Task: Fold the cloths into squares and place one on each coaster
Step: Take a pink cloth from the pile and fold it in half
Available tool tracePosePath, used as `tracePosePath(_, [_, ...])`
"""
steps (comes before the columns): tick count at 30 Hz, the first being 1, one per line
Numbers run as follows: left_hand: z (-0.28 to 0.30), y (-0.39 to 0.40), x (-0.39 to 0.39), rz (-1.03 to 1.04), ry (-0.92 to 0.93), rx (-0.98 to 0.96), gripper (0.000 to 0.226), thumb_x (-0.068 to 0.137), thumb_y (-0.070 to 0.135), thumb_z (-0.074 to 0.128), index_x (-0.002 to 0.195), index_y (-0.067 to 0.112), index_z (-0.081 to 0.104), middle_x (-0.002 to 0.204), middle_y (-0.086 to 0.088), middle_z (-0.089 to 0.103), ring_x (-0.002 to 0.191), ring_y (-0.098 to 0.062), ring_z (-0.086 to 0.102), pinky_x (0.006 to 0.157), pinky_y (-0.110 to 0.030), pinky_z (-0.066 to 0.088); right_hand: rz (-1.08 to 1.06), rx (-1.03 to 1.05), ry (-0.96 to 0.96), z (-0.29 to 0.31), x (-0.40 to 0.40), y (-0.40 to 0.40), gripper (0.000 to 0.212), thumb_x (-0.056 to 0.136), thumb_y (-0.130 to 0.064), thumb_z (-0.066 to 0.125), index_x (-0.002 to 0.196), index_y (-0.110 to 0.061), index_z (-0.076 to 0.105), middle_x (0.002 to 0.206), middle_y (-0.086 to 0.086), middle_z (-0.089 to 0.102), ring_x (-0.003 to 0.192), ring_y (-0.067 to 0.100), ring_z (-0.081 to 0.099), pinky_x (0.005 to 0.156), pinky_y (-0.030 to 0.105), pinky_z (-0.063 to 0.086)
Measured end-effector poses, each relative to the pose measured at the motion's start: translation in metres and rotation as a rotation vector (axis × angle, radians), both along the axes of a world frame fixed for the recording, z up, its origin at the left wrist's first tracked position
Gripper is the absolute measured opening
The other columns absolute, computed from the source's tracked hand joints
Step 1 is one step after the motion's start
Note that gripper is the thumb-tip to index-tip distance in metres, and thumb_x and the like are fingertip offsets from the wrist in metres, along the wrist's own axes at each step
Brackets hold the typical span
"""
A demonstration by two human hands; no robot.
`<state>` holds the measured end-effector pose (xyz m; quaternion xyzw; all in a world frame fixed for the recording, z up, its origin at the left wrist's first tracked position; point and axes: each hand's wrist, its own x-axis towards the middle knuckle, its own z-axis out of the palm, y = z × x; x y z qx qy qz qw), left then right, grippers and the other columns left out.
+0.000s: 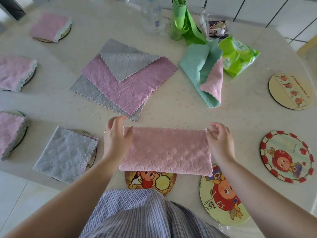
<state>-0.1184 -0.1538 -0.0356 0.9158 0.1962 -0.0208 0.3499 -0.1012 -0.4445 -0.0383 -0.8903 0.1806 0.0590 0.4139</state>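
My left hand point(115, 136) and my right hand point(218, 140) each pinch an upper corner of a pink cloth point(165, 150) folded in half into a long rectangle, held above the table's near edge. Its lower edge hangs over a cartoon coaster point(151, 182). Bare coasters lie to the right: one near me point(221, 196), one with a red border point(286, 157), one farther back point(290, 91). On the left, a folded grey cloth point(66, 154) and three folded pink cloths point(12, 133) point(16, 73) point(50, 26) each cover a coaster.
Unfolded grey and pink cloths point(123, 78) are stacked mid-table. A crumpled green-and-pink cloth point(204, 74) lies to their right. Behind stand a clear bottle point(151, 16), a green bag roll point(180, 19) and a green packet point(238, 55). The table's curved edge runs at the right.
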Motion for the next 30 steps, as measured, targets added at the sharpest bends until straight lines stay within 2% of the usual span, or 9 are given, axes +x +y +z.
tracePosePath(4, [0.000, -0.032, -0.029, -0.449, -0.157, 0.112, 0.043, 0.091, 0.027, 0.045, 0.134, 0.023, 0.044, 0.141, 0.009, 0.040, 0.134, -0.013, 0.032, 0.111, -0.046, 0.027, 0.462, -0.250, -0.194, 0.004, -0.026, 0.026, 0.041, 0.090, -0.019, 0.052, 0.130, -0.018, 0.049, 0.144, -0.003, 0.036, 0.136, 0.016, 0.027, 0.112, 0.037, 0.020])
tracePosePath(6, [-0.012, -0.054, -0.042, -0.672, -0.103, 0.230, 0.046, 0.096, 0.033, 0.036, 0.141, 0.024, 0.032, 0.148, 0.011, 0.029, 0.141, -0.011, 0.016, 0.116, -0.042, 0.014, 0.688, -0.378, -0.133, -0.001, -0.039, 0.046, 0.048, 0.093, -0.027, 0.045, 0.140, -0.022, 0.038, 0.152, -0.004, 0.026, 0.142, 0.015, 0.015, 0.116, 0.041, 0.006])
tracePosePath(8, [-0.028, -0.067, -0.052, -0.781, -0.067, 0.333, 0.049, 0.098, 0.036, 0.030, 0.144, 0.020, 0.026, 0.152, 0.006, 0.024, 0.143, -0.011, 0.010, 0.117, -0.043, 0.013, 0.794, -0.470, -0.097, -0.012, -0.048, 0.060, 0.049, 0.096, -0.035, 0.037, 0.142, -0.018, 0.036, 0.152, 0.003, 0.028, 0.142, 0.021, 0.021, 0.115, 0.050, 0.014])
tracePosePath(11, [-0.041, -0.063, -0.050, -0.836, -0.032, 0.436, 0.056, 0.095, 0.043, 0.031, 0.145, 0.016, 0.029, 0.151, 0.000, 0.030, 0.142, -0.015, 0.015, 0.115, -0.042, 0.013, 0.842, -0.581, -0.037, -0.027, -0.050, 0.059, 0.056, 0.093, -0.045, 0.029, 0.140, -0.017, 0.040, 0.147, 0.009, 0.038, 0.137, 0.025, 0.034, 0.107, 0.058, 0.030])
tracePosePath(17, [-0.041, -0.027, -0.038, -0.910, 0.007, 0.628, 0.075, 0.091, 0.062, 0.022, 0.148, 0.017, 0.007, 0.155, -0.004, 0.010, 0.144, -0.021, 0.004, 0.114, -0.042, 0.002, 0.866, -0.750, -0.030, -0.036, -0.042, 0.025, 0.070, 0.090, -0.065, 0.016, 0.146, -0.023, 0.028, 0.154, 0.009, 0.022, 0.143, 0.025, 0.018, 0.113, 0.052, 0.005])
tracePosePath(21, [-0.042, -0.002, -0.036, -0.860, 0.039, 0.656, 0.074, 0.092, 0.061, 0.020, 0.148, 0.014, 0.010, 0.156, -0.007, 0.010, 0.144, -0.022, 0.000, 0.114, -0.044, 0.005, 0.807, -0.793, 0.035, -0.034, -0.041, 0.001, 0.074, 0.088, -0.069, 0.007, 0.148, -0.026, 0.009, 0.157, 0.005, 0.004, 0.144, 0.023, 0.002, 0.113, 0.055, -0.001])
tracePosePath(25, [-0.037, 0.014, -0.039, -0.792, 0.068, 0.626, 0.073, 0.092, 0.063, 0.010, 0.148, 0.017, 0.012, 0.156, -0.005, 0.010, 0.144, -0.023, 0.004, 0.113, -0.048, 0.006, 0.780, -0.808, 0.076, -0.030, -0.038, -0.016, 0.074, 0.088, -0.069, 0.011, 0.148, -0.026, 0.011, 0.157, 0.005, 0.007, 0.144, 0.019, -0.002, 0.113, 0.054, -0.002])
tracePosePath(27, [-0.035, 0.017, -0.041, -0.724, 0.069, 0.617, 0.069, 0.093, 0.060, 0.019, 0.146, 0.016, 0.020, 0.155, -0.007, 0.017, 0.143, -0.023, 0.010, 0.114, -0.052, 0.006, 0.769, -0.787, 0.073, -0.025, -0.034, -0.019, 0.074, 0.087, -0.067, 0.014, 0.148, -0.025, 0.016, 0.157, 0.005, 0.009, 0.143, 0.019, -0.001, 0.113, 0.054, -0.005])
tracePosePath(30, [-0.023, 0.002, -0.047, -0.722, -0.081, 0.534, 0.046, 0.085, 0.032, 0.061, 0.129, 0.021, 0.050, 0.138, -0.003, 0.048, 0.131, -0.024, 0.040, 0.111, -0.053, 0.023, 0.732, -0.689, -0.002, -0.012, -0.022, -0.008, 0.058, 0.093, -0.048, 0.033, 0.143, -0.019, 0.034, 0.155, 0.003, 0.019, 0.144, 0.017, 0.006, 0.114, 0.053, -0.006])
